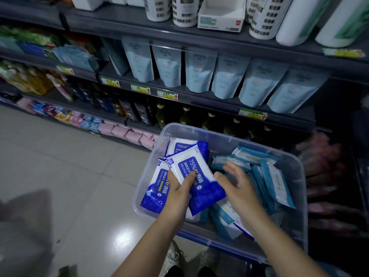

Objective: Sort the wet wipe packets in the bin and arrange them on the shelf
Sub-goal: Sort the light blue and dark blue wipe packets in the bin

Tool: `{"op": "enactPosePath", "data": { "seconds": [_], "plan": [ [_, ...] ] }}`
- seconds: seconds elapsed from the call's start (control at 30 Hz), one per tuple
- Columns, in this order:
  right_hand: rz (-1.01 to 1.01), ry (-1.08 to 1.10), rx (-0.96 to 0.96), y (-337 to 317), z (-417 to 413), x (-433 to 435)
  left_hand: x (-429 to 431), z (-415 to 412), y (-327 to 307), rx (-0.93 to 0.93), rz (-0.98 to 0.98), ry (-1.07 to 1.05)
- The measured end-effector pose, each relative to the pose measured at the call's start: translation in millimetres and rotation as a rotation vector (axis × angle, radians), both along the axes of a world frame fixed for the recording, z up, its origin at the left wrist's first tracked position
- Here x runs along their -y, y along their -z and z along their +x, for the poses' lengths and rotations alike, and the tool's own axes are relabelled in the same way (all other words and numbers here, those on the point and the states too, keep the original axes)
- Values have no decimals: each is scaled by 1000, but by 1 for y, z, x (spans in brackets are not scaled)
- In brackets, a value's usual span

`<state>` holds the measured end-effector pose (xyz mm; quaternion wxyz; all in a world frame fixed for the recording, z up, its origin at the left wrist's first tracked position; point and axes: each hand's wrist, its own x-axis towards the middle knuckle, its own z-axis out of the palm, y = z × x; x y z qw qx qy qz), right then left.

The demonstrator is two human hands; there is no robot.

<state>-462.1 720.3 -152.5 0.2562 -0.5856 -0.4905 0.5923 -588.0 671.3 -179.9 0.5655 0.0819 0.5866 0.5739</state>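
Dark grey shelf (119, 19) unit filled the top and right of the view, pale tiled floor (60, 166) at the lower left. Clear plastic bin (199, 129) sat low in front of the shelf, right of centre, and held all the wet wipe packets. A row of pale blue pouches (199, 72) stood upright on the middle tier and white rolls (295, 19) on the top tier, with an open white cardboard box (221, 17) between the rolls. Dark bottles (185, 116) stood on the tier just behind the bin, pink packs (127, 134) on the lowest tier to the left. Inside the bin, teal-and-white packets (275, 180) lay jumbled on the right side, some on edge; blue-and-white alcohol wipe packets (157, 186) were grouped on the left side. Left hand (179, 188) gripped one blue alcohol wipe packet (199, 172), thumb on the printed face, fingers underneath, packet tilted above the others. Right hand (237, 186) was open, fingers straight and spread, blurred, over the teal packets just beside the held packet; could not tell whether it was touching them. Yellow-and-green price tags (140, 89) were clipped along the shelf edges.
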Motion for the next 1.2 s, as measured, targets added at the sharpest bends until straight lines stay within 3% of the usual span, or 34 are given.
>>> {"op": "enactPosePath", "data": {
  "seconds": [0.1,0.17,0.23,0.33,0.47,0.57,0.7,0.87,1.07,1.2],
  "plan": [
    [-459,118,-463,1,-11,2,-5,0,-4,-44,9,-54],
    [-494,85,-627,0,-21,7,-9,3,-7,-101,-9,-40],
    [-440,127,-637,1,-31,4,-14,5,-9,-166,-16,3],
    [-367,216,-516,12,-39,-15,-21,-3,-1,-412,-24,105],
    [-297,242,-321,30,-44,-54,-13,-36,20,-1210,-183,347],
    [-294,225,-209,51,-53,-78,5,-57,32,-1478,-179,485],
    [-247,142,-97,72,-73,-87,16,-67,42,-1561,-182,603],
    [-29,-17,311,83,-80,-96,17,-67,42,-1606,-177,609],
    [-15,-119,335,70,-46,-94,16,-64,34,-1554,-248,656],
    [228,-157,594,53,5,-86,9,-61,34,-1680,-194,657]
  ]
}}
